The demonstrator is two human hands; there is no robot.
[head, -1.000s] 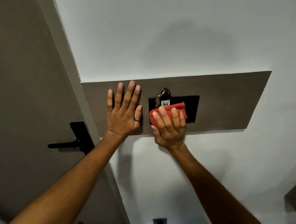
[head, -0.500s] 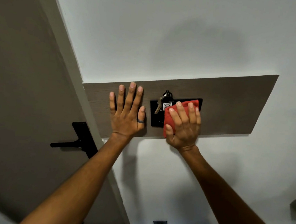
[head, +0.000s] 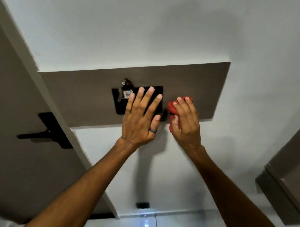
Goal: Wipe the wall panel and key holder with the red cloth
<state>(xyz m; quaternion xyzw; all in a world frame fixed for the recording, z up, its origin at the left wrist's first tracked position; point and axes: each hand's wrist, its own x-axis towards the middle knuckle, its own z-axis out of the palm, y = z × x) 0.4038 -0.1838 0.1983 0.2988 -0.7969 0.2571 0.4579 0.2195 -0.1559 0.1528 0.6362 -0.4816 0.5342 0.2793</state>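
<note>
**Cloth now right of the key holder, on the bare panel**

The wall panel [head: 194, 81] runs as a long band from the middle left of the frame up toward the upper right — its long axis is your wiping line. The black key holder [head: 121, 103] sits at the band's centre, keys [head: 123, 90] hanging at its upper left. Your left hand [head: 141, 118] lies flat and spread over the holder's right half, gripping nothing. Your right hand [head: 186, 122] is just right of it, fingers bunched around the red cloth [head: 172, 106], pressing it to the panel near the lower edge. The unwiped-looking stretch lies up and right of the cloth, nearer your right hand.

Half a second ago the cloth was on the holder itself and your left hand was on the panel left of it — both have shifted right.
</note>
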